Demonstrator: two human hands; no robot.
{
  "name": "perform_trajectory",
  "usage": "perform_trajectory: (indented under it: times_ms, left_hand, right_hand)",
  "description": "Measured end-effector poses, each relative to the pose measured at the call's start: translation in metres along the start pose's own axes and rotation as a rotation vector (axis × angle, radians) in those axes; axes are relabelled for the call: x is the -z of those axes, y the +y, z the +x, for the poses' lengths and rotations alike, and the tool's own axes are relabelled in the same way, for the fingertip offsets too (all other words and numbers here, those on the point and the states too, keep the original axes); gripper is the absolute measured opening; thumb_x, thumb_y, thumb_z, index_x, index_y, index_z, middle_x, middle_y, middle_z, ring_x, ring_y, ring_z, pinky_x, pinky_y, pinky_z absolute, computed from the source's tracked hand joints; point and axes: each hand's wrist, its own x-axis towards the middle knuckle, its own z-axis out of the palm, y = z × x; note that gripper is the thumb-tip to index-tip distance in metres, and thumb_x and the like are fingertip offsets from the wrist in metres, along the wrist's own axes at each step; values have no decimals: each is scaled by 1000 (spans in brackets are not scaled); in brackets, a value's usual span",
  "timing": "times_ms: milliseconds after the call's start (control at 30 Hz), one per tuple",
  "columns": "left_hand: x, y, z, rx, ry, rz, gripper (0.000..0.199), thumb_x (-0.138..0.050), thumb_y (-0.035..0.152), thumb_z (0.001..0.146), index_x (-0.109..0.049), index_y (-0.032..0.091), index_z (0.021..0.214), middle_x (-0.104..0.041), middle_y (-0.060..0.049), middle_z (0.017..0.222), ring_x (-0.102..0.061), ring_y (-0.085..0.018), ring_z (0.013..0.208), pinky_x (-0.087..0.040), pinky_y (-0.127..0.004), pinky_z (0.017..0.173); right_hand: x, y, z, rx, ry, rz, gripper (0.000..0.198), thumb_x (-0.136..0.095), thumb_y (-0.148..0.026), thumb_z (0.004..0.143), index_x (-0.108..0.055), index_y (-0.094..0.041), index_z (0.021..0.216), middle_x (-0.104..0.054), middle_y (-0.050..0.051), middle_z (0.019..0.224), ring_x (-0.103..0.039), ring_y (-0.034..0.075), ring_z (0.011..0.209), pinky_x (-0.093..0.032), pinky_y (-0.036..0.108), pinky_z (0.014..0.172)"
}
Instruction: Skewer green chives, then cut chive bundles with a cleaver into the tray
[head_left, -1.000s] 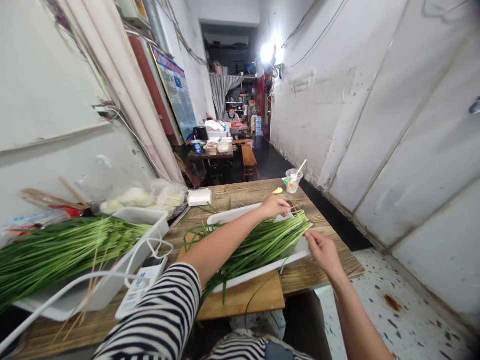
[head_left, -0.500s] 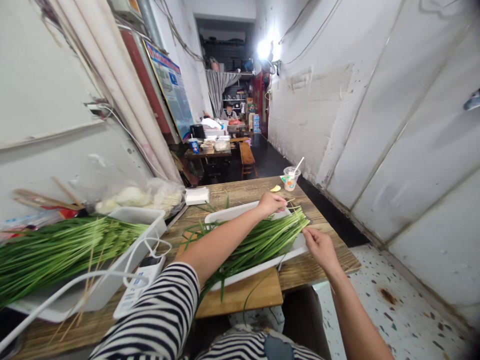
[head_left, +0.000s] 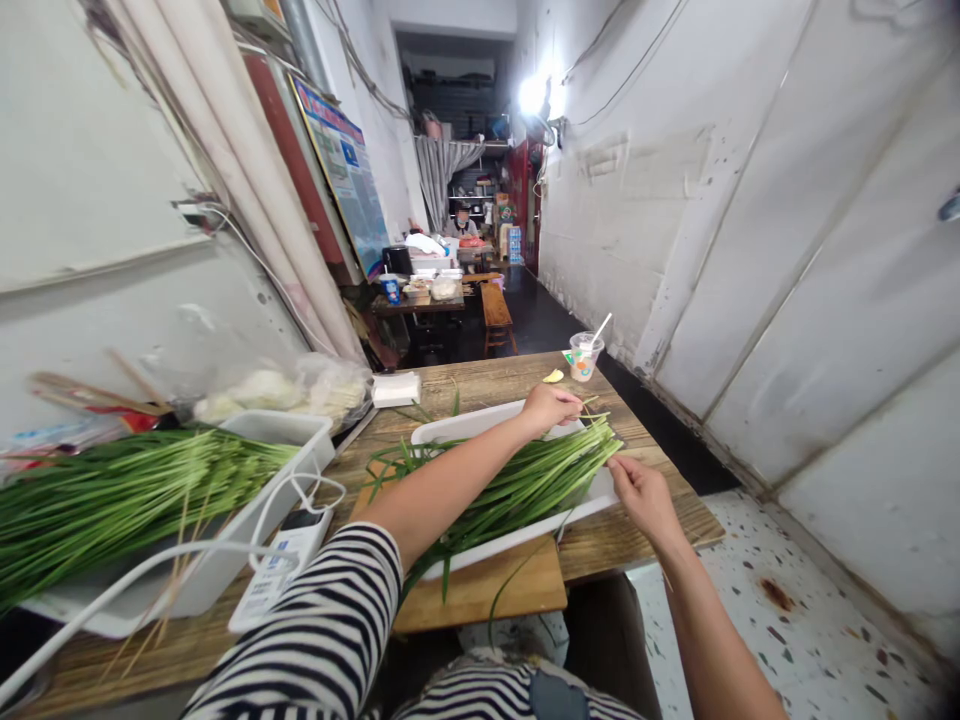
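A bundle of garlic chives (head_left: 532, 475) lies in a long white tray (head_left: 495, 545), with pale stem ends pointing right and green tips spread left. My left hand (head_left: 551, 408) reaches across the tray's far side, its fingers pinched by a thin chive stalk (head_left: 596, 415) that sticks out beyond them. Close to the stem ends, my right hand (head_left: 641, 492) is closed in a pinch at the bundle's lower right corner. What sits between those fingertips is too small to tell. Under the tray's near side is a wooden board (head_left: 487, 590).
On the left, another white tray (head_left: 300, 450) holds more chives (head_left: 150, 490), with bamboo skewers (head_left: 169, 580) across it. A power strip (head_left: 281, 565) and white cable lie beside it. Farther back stand a tissue pack (head_left: 396, 389) and a plastic cup with a straw (head_left: 585, 357). A person (head_left: 463, 222) sits far away.
The view has shifted very slightly. Both hands stay nearly where they were, still pinched near the stem ends; the chives look the same.
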Motion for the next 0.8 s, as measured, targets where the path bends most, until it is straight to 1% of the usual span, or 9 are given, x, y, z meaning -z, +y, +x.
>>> perform_trajectory:
  times_ms: [100,267,433,633,800]
  left_hand:
    - [0,0,-1,-4,12,-3,6,-71,11,72,-74,10,78,-69,-4,63,-63,-8,54,-52,-19,55]
    - [0,-1,1,18,5,-14,6,-71,12,73,-74,11,78,-69,-4,63,-64,-10,57,-53,-21,57]
    - [0,-2,2,25,3,-23,4,-70,12,74,-73,11,77,-68,-3,60,-64,-10,57,-53,-21,58]
    - [1,-2,1,35,-1,-6,5,-72,13,73,-74,11,78,-69,-3,61,-65,-10,58,-55,-22,59]
    - [1,-1,-1,7,-13,21,7,-69,10,74,-74,10,79,-69,-4,62,-64,-10,57,-54,-21,57]
  right_hand:
    - [0,-1,0,-3,8,3,42,-43,-47,87,-72,-16,85,-71,7,79,-64,21,73,-46,28,67]
    - [0,-4,-1,8,16,7,42,-43,-47,87,-71,-15,83,-69,5,69,-61,19,64,-45,26,61]
    - [1,-5,0,12,23,16,41,-44,-47,87,-70,-16,80,-69,4,71,-61,19,65,-44,26,62]
    - [1,-5,0,10,10,28,42,-44,-47,87,-71,-16,80,-66,4,66,-59,18,63,-44,24,61]
    - [1,-3,0,5,14,17,41,-44,-47,87,-71,-15,82,-65,4,66,-60,18,64,-46,25,64]
